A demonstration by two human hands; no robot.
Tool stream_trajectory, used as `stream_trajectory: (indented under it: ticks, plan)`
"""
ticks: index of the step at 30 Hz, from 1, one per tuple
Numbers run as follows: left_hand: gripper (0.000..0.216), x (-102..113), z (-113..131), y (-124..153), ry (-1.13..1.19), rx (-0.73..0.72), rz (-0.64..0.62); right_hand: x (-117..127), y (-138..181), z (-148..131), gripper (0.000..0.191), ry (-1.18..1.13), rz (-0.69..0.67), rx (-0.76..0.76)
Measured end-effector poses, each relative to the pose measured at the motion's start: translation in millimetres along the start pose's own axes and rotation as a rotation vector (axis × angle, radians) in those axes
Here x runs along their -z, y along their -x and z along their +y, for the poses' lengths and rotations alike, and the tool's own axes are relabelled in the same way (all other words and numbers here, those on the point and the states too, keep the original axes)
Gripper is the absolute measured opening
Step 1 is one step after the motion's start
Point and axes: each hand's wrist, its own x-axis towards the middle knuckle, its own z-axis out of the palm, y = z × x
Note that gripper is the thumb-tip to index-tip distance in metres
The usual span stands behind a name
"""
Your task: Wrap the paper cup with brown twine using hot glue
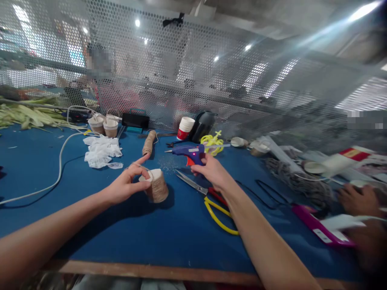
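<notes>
My left hand [133,179] pinches the rim of a small white cup [157,187] wrapped in brown twine, tilted just over the blue table. The index finger stretches out toward a roll of twine [149,143] that lies behind the cup. In my right hand [211,171] is a blue glue gun [189,151] with an orange trigger, its nozzle facing left and a clear glue stick at its back. A small red light shows on its side. Under my right wrist lie large scissors [193,183] with red and yellow handles, blades pointing toward the cup.
White crumpled cloth [101,150], finished twine cups [111,128] and a white cord [62,161] lie at left. Stacked paper cups [185,128], a dark bottle [204,125] and yellow ribbon [213,143] stand behind. At right are a purple power strip [317,225], grey rope and another person's hand [359,199].
</notes>
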Motion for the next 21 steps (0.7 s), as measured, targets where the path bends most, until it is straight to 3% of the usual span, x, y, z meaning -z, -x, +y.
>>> stream_trajectory:
  ticks: [4,7,11,15,21]
  plan:
    - [0.016,1.4,-5.3,-2.7,0.042,0.046,0.033,0.2,40.7,-13.3,0.021,-0.307,-0.145,0.092]
    - [0.017,1.7,-6.0,-4.4,0.071,0.077,0.057,-7.7,61.6,-17.2,0.022,-0.338,-0.196,0.162]
    - [0.019,1.9,-5.4,-5.7,0.084,0.122,0.105,-14.3,74.6,-18.8,0.021,-0.241,-0.177,0.219]
    - [0.019,1.1,-3.7,-4.9,0.087,0.152,0.113,-16.4,79.6,-15.6,0.021,0.003,-0.118,0.261]
    - [0.016,-0.1,0.4,-2.6,0.115,0.170,0.094,-19.7,81.0,-8.6,0.020,0.220,-0.064,0.447]
